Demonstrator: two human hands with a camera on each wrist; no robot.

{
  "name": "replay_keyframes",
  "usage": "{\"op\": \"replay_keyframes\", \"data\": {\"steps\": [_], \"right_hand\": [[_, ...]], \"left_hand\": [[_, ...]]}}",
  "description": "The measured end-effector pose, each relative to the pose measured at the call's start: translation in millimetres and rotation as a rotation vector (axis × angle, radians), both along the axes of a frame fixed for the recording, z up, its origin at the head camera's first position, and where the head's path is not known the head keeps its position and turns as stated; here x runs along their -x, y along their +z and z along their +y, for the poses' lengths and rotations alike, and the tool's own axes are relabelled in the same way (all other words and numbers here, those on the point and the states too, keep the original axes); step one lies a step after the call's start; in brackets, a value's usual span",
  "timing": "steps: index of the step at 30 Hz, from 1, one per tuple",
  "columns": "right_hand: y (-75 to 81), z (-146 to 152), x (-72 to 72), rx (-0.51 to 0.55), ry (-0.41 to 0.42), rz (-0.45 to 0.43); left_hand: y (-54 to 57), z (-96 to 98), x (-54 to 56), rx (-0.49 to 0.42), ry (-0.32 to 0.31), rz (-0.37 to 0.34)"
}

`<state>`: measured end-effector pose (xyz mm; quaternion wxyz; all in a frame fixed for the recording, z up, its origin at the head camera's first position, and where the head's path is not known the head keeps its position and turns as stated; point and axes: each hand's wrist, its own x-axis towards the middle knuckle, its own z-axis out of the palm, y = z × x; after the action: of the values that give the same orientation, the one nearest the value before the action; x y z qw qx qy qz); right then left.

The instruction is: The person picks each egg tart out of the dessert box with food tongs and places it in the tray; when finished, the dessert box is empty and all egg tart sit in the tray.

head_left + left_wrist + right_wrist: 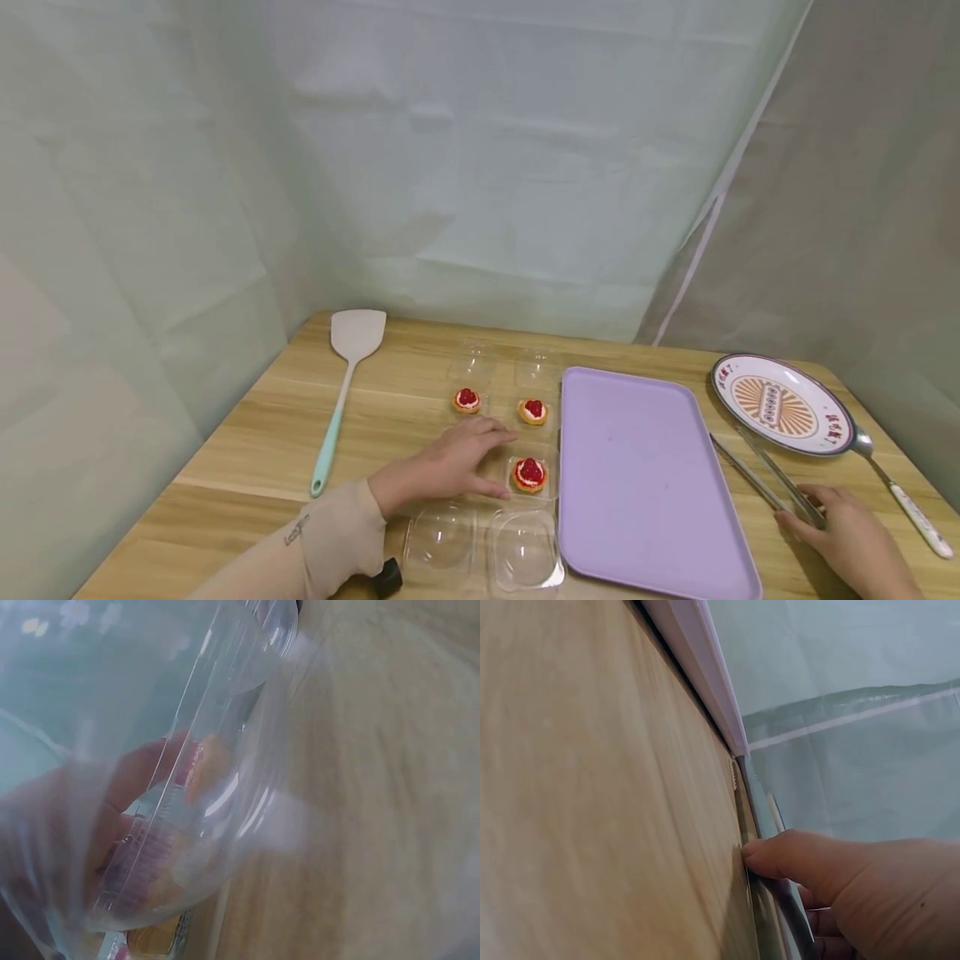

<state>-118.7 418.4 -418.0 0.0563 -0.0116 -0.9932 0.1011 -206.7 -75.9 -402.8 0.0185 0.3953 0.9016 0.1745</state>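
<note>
Clear boxes (525,546) held tarts (530,474). The left hand (459,463) was spread left of the nearest; the right hand (849,523) gripped tongs (802,503).

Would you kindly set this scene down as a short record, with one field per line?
Tarts: three show in the head view, red-topped
Left hand: beside the nearest visible tart; contact unclear
Right hand: gripping the tongs
Containers: clear plastic, lids open
Tray: purple, right of the tarts
Plate: right of the tray, patterned
Spoon: right of the tongs, its bowl by the plate's rim
Spatula: left of the tarts, turquoise handle
Table: wooden
</note>
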Motion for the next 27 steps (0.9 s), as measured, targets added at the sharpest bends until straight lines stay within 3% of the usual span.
{"op": "replay_keyframes", "data": {"steps": [8, 17, 27], "right_hand": [[0.4, 0, -2.1, -0.011, -0.01, 0.018], [0.2, -1, -5.0, 0.0, 0.017, 0.094], [11.2, -3, -4.9, -0.017, 0.047, 0.173]], "left_hand": [[-0.5, 1.9, 0.4, -0.005, -0.001, 0.002], [-0.1, 0.6, 0.8, -0.018, -0.003, -0.011], [-3.5, -0.4, 1.7, -0.024, -0.001, -0.005]]}}
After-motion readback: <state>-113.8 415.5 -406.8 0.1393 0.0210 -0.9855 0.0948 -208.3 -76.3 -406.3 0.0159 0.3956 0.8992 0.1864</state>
